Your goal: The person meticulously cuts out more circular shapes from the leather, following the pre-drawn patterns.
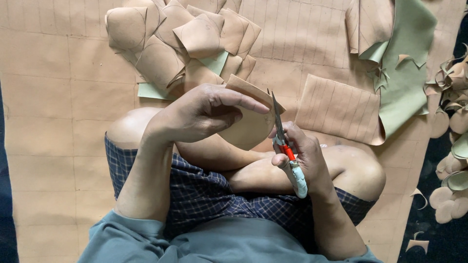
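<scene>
Cutting a tan leather piece (248, 127) with scissors (285, 146) above the lap

Left hand (202, 113) pinches the rounded piece from its left side — fingers curled over its top edge; right hand (304, 158) just right of the piece grips the scissors' handles, blades up along its right edge — beyond the piece, a heap of cut pieces (185, 41) on the floor.

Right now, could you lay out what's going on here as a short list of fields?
Posture: seated cross-legged on a ruled tan sheet
Left hand: holds a tan piece, partly rounded
Right hand: grips scissors, blades at the piece's edge
Ahead: pile of cut pieces
Right side: tan sheet with green underside, curled offcuts
</scene>
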